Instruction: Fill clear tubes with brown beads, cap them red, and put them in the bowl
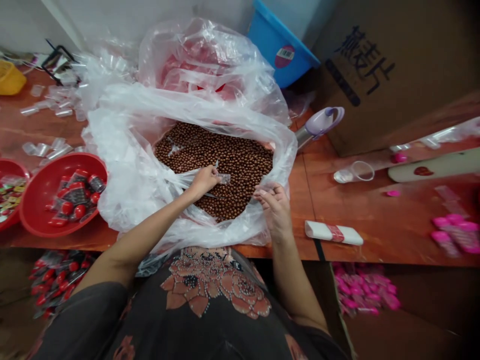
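Observation:
A large clear plastic bag [123, 125] lies open on the table, its rim folded outward. Small round brown balls [240, 160], like chocolate beads, fill its middle. My left hand [205, 180] is closed around a small clear plastic tube [225, 178] just above the balls. Some thin clear film sticks out by those fingers. At the right side of the bag's mouth is my right hand [275, 202], thumb and fingertips drawn together near the plastic. Whatever those fingertips may pinch is too small to make out.
To the left stands a red bowl [33, 210] of red-capped tubes, beside loose clear tubes [63, 107]. A purple-handled scoop or jug [324, 122] is right of the bag. A white roll [333, 232], clear cup [363, 171], pink-capped tubes [455, 232], cardboard box [408, 65] and blue bin [281, 40] surround the area.

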`<state>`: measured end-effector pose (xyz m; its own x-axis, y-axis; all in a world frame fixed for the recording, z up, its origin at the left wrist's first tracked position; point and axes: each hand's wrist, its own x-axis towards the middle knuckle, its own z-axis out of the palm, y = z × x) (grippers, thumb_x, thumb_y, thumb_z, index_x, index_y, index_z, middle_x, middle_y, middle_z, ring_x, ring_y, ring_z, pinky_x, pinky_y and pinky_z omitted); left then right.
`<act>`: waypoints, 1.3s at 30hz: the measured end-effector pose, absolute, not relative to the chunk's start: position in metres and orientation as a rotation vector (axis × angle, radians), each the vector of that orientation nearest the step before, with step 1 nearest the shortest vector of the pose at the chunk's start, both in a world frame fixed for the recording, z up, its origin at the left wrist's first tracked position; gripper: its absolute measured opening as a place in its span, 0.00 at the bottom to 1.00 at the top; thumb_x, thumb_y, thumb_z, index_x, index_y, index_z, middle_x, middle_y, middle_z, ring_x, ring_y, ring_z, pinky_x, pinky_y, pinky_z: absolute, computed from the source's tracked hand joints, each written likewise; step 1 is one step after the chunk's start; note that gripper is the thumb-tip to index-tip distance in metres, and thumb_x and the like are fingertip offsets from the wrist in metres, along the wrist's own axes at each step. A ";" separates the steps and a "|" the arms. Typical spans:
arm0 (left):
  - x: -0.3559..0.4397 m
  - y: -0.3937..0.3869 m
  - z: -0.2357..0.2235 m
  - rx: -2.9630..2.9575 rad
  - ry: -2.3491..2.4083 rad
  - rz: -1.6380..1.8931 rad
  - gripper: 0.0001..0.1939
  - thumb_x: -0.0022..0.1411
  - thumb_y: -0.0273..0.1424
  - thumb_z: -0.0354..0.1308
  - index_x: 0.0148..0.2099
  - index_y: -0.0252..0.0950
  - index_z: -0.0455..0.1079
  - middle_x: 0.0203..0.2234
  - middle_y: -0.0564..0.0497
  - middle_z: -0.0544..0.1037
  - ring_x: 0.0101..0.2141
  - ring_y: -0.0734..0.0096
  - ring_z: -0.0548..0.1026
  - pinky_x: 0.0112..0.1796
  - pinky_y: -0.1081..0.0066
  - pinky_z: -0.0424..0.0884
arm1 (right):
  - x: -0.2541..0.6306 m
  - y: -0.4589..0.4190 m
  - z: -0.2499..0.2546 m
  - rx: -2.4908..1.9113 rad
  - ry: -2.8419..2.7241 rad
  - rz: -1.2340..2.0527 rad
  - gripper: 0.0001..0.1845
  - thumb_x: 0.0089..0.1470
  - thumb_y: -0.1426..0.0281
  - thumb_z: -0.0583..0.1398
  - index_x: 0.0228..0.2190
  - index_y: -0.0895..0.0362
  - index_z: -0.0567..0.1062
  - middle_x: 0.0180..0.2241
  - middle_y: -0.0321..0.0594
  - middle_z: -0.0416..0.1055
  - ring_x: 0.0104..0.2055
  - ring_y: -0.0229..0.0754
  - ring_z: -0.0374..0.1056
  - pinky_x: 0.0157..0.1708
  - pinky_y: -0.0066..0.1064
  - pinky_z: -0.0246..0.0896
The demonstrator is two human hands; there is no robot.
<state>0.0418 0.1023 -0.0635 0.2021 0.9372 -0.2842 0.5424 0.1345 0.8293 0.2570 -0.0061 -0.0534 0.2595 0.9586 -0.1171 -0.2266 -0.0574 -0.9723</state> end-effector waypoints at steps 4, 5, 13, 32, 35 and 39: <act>0.062 0.106 -0.061 1.549 1.451 0.475 0.08 0.50 0.29 0.66 0.33 0.35 0.71 0.23 0.53 0.75 0.25 0.70 0.71 0.32 0.70 0.66 | 0.258 -0.012 -0.052 -1.278 -0.927 1.114 0.32 0.53 0.64 0.64 0.57 0.45 0.60 0.38 0.35 0.77 0.42 0.42 0.75 0.41 0.37 0.73; 0.068 0.107 -0.061 1.528 1.439 0.462 0.08 0.49 0.29 0.66 0.33 0.34 0.71 0.23 0.52 0.75 0.25 0.70 0.71 0.31 0.70 0.67 | 0.257 -0.013 -0.052 -1.286 -0.942 1.101 0.34 0.53 0.64 0.64 0.58 0.45 0.59 0.39 0.35 0.77 0.43 0.42 0.75 0.41 0.37 0.73; 0.099 0.117 -0.059 1.361 1.199 0.380 0.09 0.48 0.19 0.65 0.34 0.32 0.75 0.18 0.59 0.70 0.20 0.78 0.68 0.27 0.75 0.67 | 0.257 -0.021 -0.056 -1.284 -0.853 1.166 0.18 0.57 0.58 0.62 0.47 0.49 0.68 0.41 0.38 0.79 0.36 0.39 0.75 0.40 0.36 0.73; 0.038 0.076 -0.019 0.610 0.911 0.718 0.18 0.48 0.22 0.72 0.40 0.31 0.69 0.28 0.50 0.78 0.27 0.73 0.79 0.35 0.71 0.77 | 0.265 0.043 -0.053 -1.454 -1.885 0.685 0.16 0.62 0.68 0.53 0.46 0.53 0.77 0.47 0.44 0.76 0.51 0.47 0.71 0.54 0.44 0.64; 0.026 0.061 -0.006 0.613 0.836 0.761 0.23 0.51 0.21 0.69 0.49 0.33 0.70 0.31 0.49 0.80 0.30 0.71 0.80 0.36 0.70 0.77 | 0.278 0.093 -0.061 -1.616 -1.946 0.556 0.22 0.58 0.75 0.50 0.49 0.56 0.77 0.53 0.45 0.74 0.56 0.46 0.69 0.59 0.43 0.61; 0.018 0.047 0.004 0.600 0.821 0.853 0.22 0.53 0.22 0.67 0.51 0.35 0.71 0.34 0.48 0.80 0.33 0.71 0.80 0.38 0.71 0.77 | 0.285 0.148 -0.067 -1.759 -2.054 0.457 0.28 0.50 0.82 0.49 0.47 0.58 0.79 0.50 0.46 0.77 0.55 0.47 0.70 0.61 0.41 0.60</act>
